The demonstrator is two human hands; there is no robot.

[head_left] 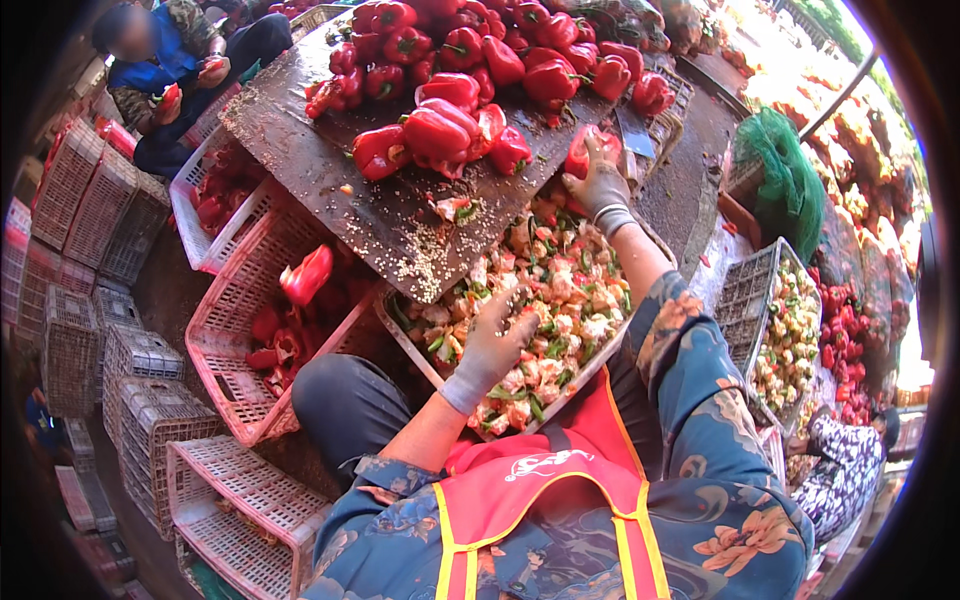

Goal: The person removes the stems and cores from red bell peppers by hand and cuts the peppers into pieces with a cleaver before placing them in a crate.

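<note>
Just on the near side of one brown board (285,125) stands one crate (590,370) of pale pepper cores (550,345); above it hangs one gloved left hand (497,340), fingers curled but apart. At the board's right edge, one gloved right hand (603,185) is clamped on one red pepper (577,155), shiny, bright and partly covered. Left of the board, one pepper piece (307,275) shows over one pink crate (225,380). Uncountably many glossy peppers (462,47) heap the board's far part; one co-worker (178,50) sits beyond its left side.

Glossy smooth peppers (438,130), dull seed-gritted tabletop (285,130), plastic lattice crate (222,372), fine mesh netting (785,180), matt cloth apron (497,482)
</note>
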